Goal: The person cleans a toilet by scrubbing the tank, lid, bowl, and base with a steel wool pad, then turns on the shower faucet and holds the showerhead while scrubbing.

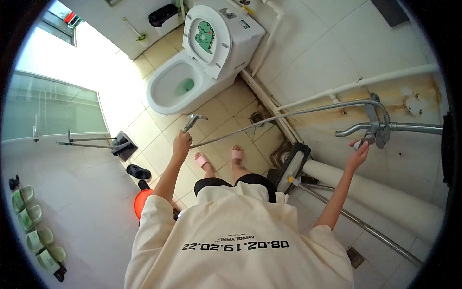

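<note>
My left hand [182,142] is closed round the handle of a chrome shower head [193,120], held over the tiled floor in front of the toilet. From that hand a metal hose [269,118] runs right to the wall tap [374,126]. My right hand [359,153] is at the tap's lower side, its fingers closed on the tap handle [364,140]. The white toilet [178,82] has its lid [207,39] raised, with a green cartoon sticker on it; greenish water shows in the bowl.
A squeegee mop [293,168] leans at the right beside a thick white pipe [375,188]. A dustpan [124,146], black slippers [138,172] and an orange basin [142,202] are at the left. Slippers [33,217] hang on the left wall.
</note>
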Demonstrator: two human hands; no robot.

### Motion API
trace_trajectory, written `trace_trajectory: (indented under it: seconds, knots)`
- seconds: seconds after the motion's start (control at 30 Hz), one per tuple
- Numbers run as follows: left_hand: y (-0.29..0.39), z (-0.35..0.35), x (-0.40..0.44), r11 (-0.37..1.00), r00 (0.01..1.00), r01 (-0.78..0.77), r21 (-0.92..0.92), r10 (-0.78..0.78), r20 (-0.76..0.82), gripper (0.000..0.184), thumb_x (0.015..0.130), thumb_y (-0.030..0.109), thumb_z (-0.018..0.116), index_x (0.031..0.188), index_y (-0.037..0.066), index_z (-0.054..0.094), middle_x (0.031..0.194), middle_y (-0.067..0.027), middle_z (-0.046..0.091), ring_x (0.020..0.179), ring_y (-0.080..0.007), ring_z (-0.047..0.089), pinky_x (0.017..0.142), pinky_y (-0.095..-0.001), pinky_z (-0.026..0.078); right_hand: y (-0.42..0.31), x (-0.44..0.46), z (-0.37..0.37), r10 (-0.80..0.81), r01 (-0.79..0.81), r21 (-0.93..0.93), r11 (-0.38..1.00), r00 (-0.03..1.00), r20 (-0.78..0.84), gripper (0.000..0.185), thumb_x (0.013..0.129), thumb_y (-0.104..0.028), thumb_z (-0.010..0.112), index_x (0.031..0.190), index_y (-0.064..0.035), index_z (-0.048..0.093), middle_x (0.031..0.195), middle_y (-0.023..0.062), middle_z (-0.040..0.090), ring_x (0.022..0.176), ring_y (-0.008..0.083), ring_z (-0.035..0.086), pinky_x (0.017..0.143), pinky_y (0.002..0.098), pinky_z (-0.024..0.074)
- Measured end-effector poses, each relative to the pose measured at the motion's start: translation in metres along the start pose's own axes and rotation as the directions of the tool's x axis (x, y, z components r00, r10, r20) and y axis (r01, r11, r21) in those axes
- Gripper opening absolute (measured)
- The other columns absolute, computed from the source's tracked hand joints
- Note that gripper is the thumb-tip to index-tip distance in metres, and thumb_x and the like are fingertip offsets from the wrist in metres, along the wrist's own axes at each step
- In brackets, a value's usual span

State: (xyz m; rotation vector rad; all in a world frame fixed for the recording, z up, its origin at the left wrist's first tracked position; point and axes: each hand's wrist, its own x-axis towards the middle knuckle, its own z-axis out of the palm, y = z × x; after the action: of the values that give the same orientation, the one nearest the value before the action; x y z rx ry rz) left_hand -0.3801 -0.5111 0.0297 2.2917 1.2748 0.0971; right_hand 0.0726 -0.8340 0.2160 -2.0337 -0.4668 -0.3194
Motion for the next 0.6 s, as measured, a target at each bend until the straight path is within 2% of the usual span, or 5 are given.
trace_trajectory:
  seconds: [0.07, 0.33, 0.47, 0.53, 0.6]
  knots:
    - [-0.004, -0.001, -0.003, 0.999, 1.000, 0.017, -0.029, -0.017, 0.007, 0.010, 0.066, 0.006, 0.059, 0.066, -0.002, 0.053, 0.079, -0.0195, 0.048, 0.070, -0.0349, 0.053, 0.062, -0.0416, 0.043, -0.003, -0.001, 0.001, -0.030, 0.030, -0.013, 0.999, 1.000, -0.005, 0.037, 0.091, -0.032, 0.030, 0.075, -0.0023, 0.047, 0.060, 0.0053, 0.052, 0.054, 0.0147, 0.047, 0.056, 0.0266, 0.0390]
    - [-0.009, -0.008, -0.009, 0.999, 1.000, 0.031, -0.029, -0.031, 0.004, 0.012, 0.067, 0.009, 0.059, 0.066, -0.002, 0.054, 0.079, -0.0193, 0.048, 0.069, -0.0348, 0.053, 0.061, -0.0414, 0.043, -0.003, -0.001, 0.005, 0.113, -0.110, 0.054, 0.993, 0.991, -0.071, 0.039, 0.090, -0.036, 0.031, 0.077, -0.0029, 0.047, 0.058, 0.0047, 0.050, 0.054, 0.0134, 0.048, 0.053, 0.0257, 0.0391]
    - [-0.010, 0.003, -0.008, 0.998, 0.999, 0.008, -0.059, -0.010, -0.035, 0.012, 0.068, 0.011, 0.058, 0.065, -0.001, 0.054, 0.078, -0.0187, 0.049, 0.067, -0.0353, 0.053, 0.060, -0.0421, 0.043, 0.009, 0.003, 0.001, 0.077, -0.077, 0.046, 0.996, 0.997, -0.006, 0.039, 0.090, -0.037, 0.031, 0.079, -0.0023, 0.047, 0.061, 0.0038, 0.051, 0.055, 0.0133, 0.048, 0.052, 0.0254, 0.0397]
    - [-0.006, 0.004, -0.008, 0.998, 0.999, 0.025, -0.062, -0.026, -0.029, 0.010, 0.068, 0.010, 0.057, 0.066, 0.001, 0.055, 0.078, -0.0180, 0.049, 0.067, -0.0342, 0.054, 0.060, -0.0415, 0.044, 0.016, 0.002, 0.007, 0.214, -0.186, 0.209, 0.960, 0.970, -0.116, 0.041, 0.090, -0.036, 0.030, 0.083, -0.0002, 0.048, 0.069, 0.0060, 0.054, 0.059, 0.0142, 0.051, 0.055, 0.0271, 0.0427]
    - [0.001, 0.006, -0.009, 0.997, 0.999, 0.043, -0.067, -0.045, -0.026, 0.007, 0.068, 0.009, 0.056, 0.068, 0.002, 0.056, 0.078, -0.0172, 0.050, 0.068, -0.0331, 0.055, 0.060, -0.0410, 0.045, 0.055, -0.007, 0.015, 0.498, -0.503, 0.045, 0.863, 0.833, -0.240, 0.037, 0.090, -0.030, 0.031, 0.090, 0.0017, 0.050, 0.082, 0.0105, 0.057, 0.066, 0.0179, 0.055, 0.060, 0.0308, 0.0455]
